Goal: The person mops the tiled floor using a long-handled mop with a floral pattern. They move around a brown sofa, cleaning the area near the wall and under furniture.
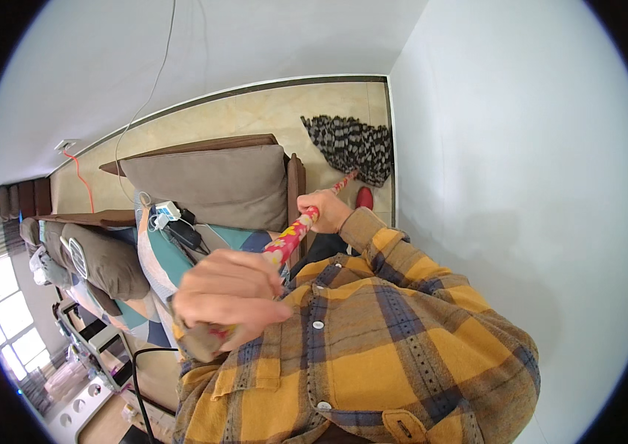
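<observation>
A mop with a pink, flower-patterned handle [287, 242] slants away from me toward the floor. My left hand [230, 297] wraps the upper end of the handle, close to the camera and a little blurred. Farther down, my right hand [325, 211] grips the same handle. The black-and-grey cloth mop head [350, 145] lies fanned out on the tiled floor, near the corner where two walls meet. Just below it shows the tip of a red shoe [365, 197].
Left of the handle stands a brown sofa with a grey cushion [208, 186]. Black adapters [183, 233] and a white power strip [167, 211] rest on its patterned cover. A white cable [150, 97] hangs along the wall; an orange cord [83, 180] runs from a socket. The right wall [491, 139] is close.
</observation>
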{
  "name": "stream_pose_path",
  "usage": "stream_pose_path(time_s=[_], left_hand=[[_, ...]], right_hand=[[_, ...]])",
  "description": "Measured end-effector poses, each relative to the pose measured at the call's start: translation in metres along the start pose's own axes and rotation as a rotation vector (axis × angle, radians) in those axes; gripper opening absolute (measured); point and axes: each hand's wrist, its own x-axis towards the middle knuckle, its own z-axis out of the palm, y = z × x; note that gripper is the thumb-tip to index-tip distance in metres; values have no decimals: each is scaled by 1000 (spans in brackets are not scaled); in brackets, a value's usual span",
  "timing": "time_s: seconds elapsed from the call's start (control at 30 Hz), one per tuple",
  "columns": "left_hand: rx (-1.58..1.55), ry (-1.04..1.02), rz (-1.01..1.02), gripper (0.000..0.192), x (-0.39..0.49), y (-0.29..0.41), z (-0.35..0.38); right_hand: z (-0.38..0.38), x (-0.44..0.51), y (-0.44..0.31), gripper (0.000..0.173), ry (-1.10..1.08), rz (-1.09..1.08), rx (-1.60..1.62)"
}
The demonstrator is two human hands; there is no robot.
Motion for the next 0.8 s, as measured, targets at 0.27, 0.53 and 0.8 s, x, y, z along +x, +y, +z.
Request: stream_pose_path(time_s=[0.27,0.53,0.8], left_hand=[[-153,-97,283,21,8,113,-32],[-99,37,911,27,31,137,58],[591,344,-19,10,-44,66,110]], right_hand=[[-12,24,-113,19,-158,-174,52],[-73,38,-162,21,-249,-348,-91],[-55,15,-9,23,87,-245,-173]])
